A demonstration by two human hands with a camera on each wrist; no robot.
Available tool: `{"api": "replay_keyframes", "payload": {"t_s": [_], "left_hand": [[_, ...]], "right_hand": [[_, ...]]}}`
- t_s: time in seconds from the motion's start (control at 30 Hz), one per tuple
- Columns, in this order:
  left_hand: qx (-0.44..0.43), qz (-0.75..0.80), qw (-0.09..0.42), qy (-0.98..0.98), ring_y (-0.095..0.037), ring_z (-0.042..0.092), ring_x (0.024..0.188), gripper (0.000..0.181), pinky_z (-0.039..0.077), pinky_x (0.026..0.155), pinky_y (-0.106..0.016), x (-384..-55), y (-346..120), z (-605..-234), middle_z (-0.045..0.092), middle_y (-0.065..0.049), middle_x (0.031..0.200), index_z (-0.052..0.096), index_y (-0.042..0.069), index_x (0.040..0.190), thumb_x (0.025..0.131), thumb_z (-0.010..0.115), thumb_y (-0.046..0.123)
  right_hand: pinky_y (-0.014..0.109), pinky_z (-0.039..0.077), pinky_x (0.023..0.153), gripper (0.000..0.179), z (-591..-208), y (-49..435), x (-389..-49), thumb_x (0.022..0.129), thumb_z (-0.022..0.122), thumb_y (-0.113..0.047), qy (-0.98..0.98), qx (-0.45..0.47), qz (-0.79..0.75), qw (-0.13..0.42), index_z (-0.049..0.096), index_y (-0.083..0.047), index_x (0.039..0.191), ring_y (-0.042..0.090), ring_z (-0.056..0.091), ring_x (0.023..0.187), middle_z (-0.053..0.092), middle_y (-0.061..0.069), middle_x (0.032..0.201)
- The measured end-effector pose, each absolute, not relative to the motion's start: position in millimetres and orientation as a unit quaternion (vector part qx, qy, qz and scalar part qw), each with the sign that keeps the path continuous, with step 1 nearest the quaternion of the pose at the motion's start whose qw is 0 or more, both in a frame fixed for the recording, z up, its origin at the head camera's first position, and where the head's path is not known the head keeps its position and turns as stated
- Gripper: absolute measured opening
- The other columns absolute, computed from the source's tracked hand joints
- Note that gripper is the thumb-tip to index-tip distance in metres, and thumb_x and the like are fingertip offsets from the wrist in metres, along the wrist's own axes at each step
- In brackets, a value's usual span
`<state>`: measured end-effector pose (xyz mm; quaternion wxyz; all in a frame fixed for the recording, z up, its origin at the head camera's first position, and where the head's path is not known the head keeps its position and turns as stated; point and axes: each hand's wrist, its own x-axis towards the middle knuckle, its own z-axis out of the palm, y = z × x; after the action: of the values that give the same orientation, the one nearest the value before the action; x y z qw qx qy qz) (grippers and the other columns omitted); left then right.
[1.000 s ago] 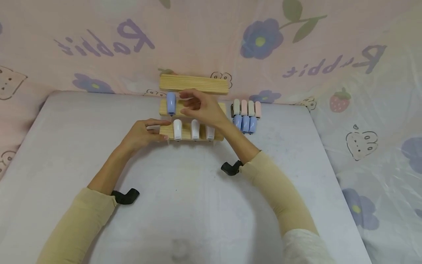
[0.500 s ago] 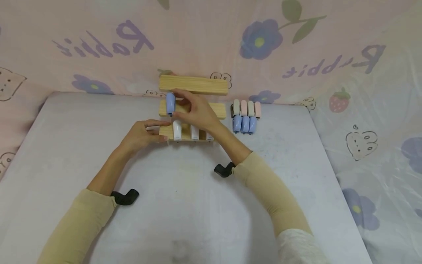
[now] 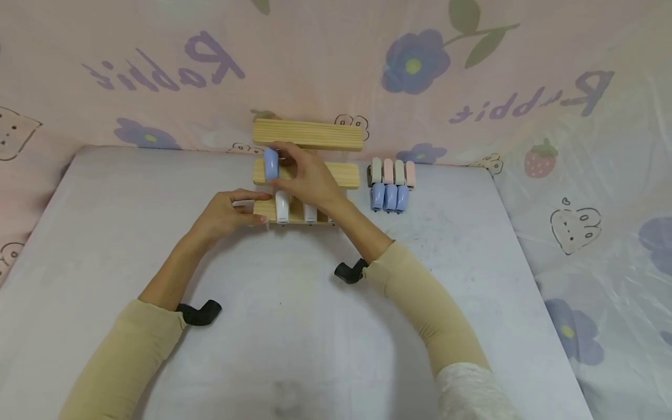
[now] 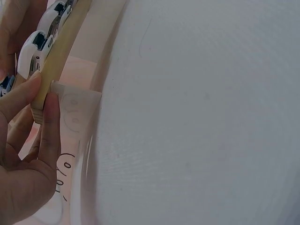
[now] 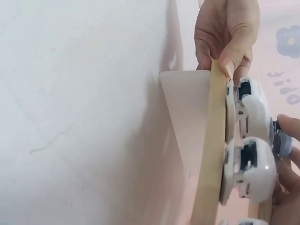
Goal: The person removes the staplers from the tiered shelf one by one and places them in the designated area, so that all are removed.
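A blue mini stapler (image 3: 270, 164) stands at the left end of the middle board (image 3: 343, 175) of a three-step wooden rack. My right hand (image 3: 315, 181) pinches it between thumb and fingers. My left hand (image 3: 223, 213) grips the left end of the lowest board (image 3: 264, 208), thumb on top and fingers beneath, as the left wrist view shows. On that board is a row of white mini staplers (image 3: 282, 207), partly hidden behind my right hand. In the right wrist view, two white staplers (image 5: 255, 164) sit close to the board's edge.
The rack's top board (image 3: 308, 135) rests at the back near the patterned curtain. To the right stand grey and pink staplers (image 3: 388, 171), with three blue staplers (image 3: 390, 198) in front. A translucent support (image 5: 185, 98) props the rack. Black wrist mounts (image 3: 200, 313) stick out from both sleeves.
My right hand has moved left from beside the blue stapler and taken hold of it. The stapler has shifted very slightly left. My left hand has stayed on the lowest board.
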<state>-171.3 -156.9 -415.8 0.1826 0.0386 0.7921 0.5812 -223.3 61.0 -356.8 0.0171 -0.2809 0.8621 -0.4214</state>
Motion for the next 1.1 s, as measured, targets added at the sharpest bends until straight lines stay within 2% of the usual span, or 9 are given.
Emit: {"api": "replay_keyframes", "payload": {"t_s": [0.33, 0.6, 0.9, 1.1], "left_hand": [[0.043, 0.585, 0.181, 0.79, -0.034, 0.053, 0.127, 0.057, 0.045, 0.101, -0.046, -171.1, -156.8, -415.9, 0.05, -0.005, 0.146, 0.067, 0.011, 0.13, 0.078, 0.087, 0.021], [0.049, 0.579, 0.173, 0.795, -0.037, 0.05, 0.13, 0.057, 0.042, 0.104, -0.05, -171.0, -156.4, -417.3, 0.051, -0.005, 0.146, 0.068, 0.012, 0.129, 0.077, 0.088, 0.023], [0.06, 0.576, 0.173, 0.797, -0.038, 0.047, 0.132, 0.056, 0.041, 0.105, -0.052, -172.7, -156.5, -415.9, 0.049, -0.005, 0.148, 0.067, 0.014, 0.13, 0.079, 0.086, 0.026], [0.049, 0.579, 0.184, 0.792, -0.04, 0.05, 0.129, 0.057, 0.043, 0.102, -0.051, -171.2, -157.6, -414.4, 0.045, -0.008, 0.15, 0.066, 0.012, 0.132, 0.08, 0.086, 0.023]], "right_hand": [[0.022, 0.046, 0.095, 0.065, -358.3, 69.0, -220.2, 0.085, 0.081, -0.015, 0.826, -0.288, -0.484, 0.017, 0.052, -0.011, 0.142, 0.017, 0.061, 0.116, 0.059, 0.008, 0.135], [0.025, 0.052, 0.089, 0.065, -354.5, 77.4, -217.2, 0.085, 0.081, -0.016, 0.806, -0.287, -0.517, 0.018, 0.052, -0.011, 0.143, 0.019, 0.066, 0.109, 0.061, 0.011, 0.133], [0.026, 0.053, 0.087, 0.065, -351.2, 84.2, -216.2, 0.085, 0.08, -0.015, 0.814, -0.285, -0.505, 0.021, 0.051, -0.014, 0.144, 0.018, 0.066, 0.106, 0.06, 0.01, 0.133], [0.027, 0.053, 0.087, 0.065, -354.4, 89.0, -216.0, 0.086, 0.08, -0.014, 0.811, -0.286, -0.511, 0.017, 0.052, -0.014, 0.144, 0.017, 0.066, 0.105, 0.06, 0.008, 0.132]]}}
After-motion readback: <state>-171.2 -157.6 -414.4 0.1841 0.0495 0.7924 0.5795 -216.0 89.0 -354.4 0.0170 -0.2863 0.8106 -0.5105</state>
